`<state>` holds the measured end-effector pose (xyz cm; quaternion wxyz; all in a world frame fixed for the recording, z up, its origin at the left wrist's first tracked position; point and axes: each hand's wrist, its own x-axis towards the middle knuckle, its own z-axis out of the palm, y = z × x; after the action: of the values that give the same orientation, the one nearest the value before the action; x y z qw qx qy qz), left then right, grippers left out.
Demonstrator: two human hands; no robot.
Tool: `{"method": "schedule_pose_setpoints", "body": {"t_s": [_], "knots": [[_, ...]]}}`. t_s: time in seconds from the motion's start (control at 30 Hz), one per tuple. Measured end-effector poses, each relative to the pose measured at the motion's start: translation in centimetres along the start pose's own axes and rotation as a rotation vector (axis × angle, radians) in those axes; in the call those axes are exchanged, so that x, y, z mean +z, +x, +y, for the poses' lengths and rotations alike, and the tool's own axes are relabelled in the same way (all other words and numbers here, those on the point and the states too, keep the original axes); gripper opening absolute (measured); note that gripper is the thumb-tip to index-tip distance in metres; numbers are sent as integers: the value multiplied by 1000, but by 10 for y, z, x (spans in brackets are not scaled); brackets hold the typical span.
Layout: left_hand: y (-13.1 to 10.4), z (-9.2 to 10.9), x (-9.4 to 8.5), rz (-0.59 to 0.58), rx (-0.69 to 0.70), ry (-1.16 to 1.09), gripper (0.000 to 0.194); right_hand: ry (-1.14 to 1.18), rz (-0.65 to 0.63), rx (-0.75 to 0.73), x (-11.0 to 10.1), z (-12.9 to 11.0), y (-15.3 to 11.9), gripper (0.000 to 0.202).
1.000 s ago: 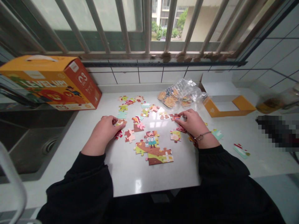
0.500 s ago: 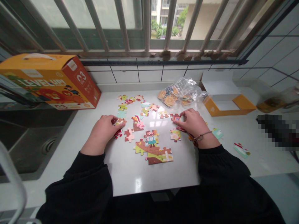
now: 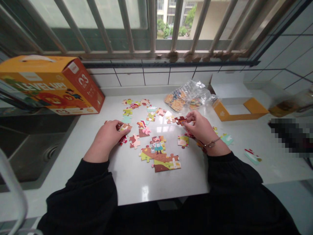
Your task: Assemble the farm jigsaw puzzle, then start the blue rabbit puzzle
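Note:
My left hand (image 3: pixel 109 137) is closed at the left of the loose pieces, its thumb and fingertips on a brown and cream puzzle piece (image 3: pixel 126 127). A red barn-patterned puzzle piece (image 3: pixel 123 140) lies just below those fingers. On the other side, my right hand (image 3: pixel 199 128) pinches a dark red puzzle piece (image 3: pixel 181 120), close beside a cream puzzle piece (image 3: pixel 170 118). More pieces lie partly hidden under my right palm. Between the hands and nearer to me sits a joined puzzle section (image 3: pixel 160 158) with a girl figure on it.
Loose puzzle pieces lie scattered on the white counter (image 3: pixel 137 182). Behind them is a clear plastic bag (image 3: pixel 187 96) of more pieces, with an open orange box (image 3: pixel 241 112) to its right. An orange carton (image 3: pixel 56 86) stands back left by the sink (image 3: pixel 41 147).
My right hand has shifted slightly left with the dark red piece, which now sits tilted closer to the cream piece. My left hand stays almost where it was.

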<state>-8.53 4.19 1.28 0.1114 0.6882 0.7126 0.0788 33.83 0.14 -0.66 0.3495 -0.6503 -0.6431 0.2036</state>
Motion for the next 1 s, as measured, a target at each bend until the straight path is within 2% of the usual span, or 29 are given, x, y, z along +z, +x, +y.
{"method": "schedule_pose_setpoints", "body": {"t_s": [0.1,0.17,0.27,0.33,0.6,0.7,0.8,1.0], "knots": [[-2,3,-3,-5,4,11,54,288,-45,9,-1,-12,-4,37],[-2,3,-3,3,14,14,53,461,-121,85,0,-17,-6,43],[-1,1,-1,14,24,10,52,594,-243,191,0,-24,-10,51],[-1,-1,0,22,30,4,52,646,-289,182,0,-27,-11,56],[1,-5,3,21,47,-8,49,699,-343,209,-3,-35,-12,61],[1,-4,4,25,30,-15,56,711,-357,211,-2,-35,-12,60],[1,-4,4,37,4,-24,67,715,-358,183,-1,-33,-12,56],[1,-4,3,25,27,-5,63,674,-343,164,5,-23,-12,53]]}}
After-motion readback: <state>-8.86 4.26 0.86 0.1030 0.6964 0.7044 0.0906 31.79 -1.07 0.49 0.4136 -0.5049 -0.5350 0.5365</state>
